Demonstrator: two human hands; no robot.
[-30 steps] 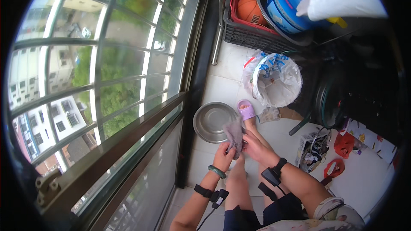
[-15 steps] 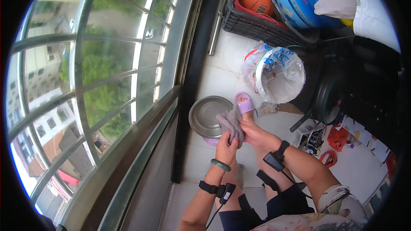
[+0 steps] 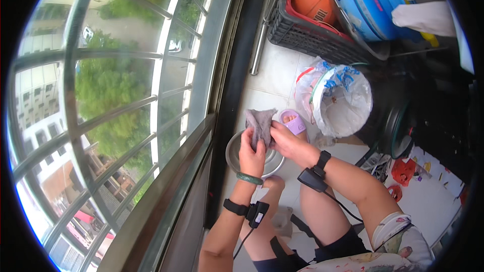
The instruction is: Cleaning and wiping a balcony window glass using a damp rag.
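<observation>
A grey-purple cloth is stretched between my two hands. My left hand grips its lower left side, the thumb lying over the fabric. On the cloth's right edge my right hand is closed with its fingers partly hidden. Beneath the hands a round metal basin stands on the floor, largely covered by the cloth and hands. A green bangle circles my left wrist, and each forearm carries a strapped black device.
A bin lined with a white plastic bag stands ahead to the right. Behind it are a black crate with an orange basketball and a blue bucket. A barred window runs along the left. A lilac slipper is on my foot.
Both hands have moved up and slightly left with the cloth, which is now spread wider above the basin. The whole view has shifted a little.
</observation>
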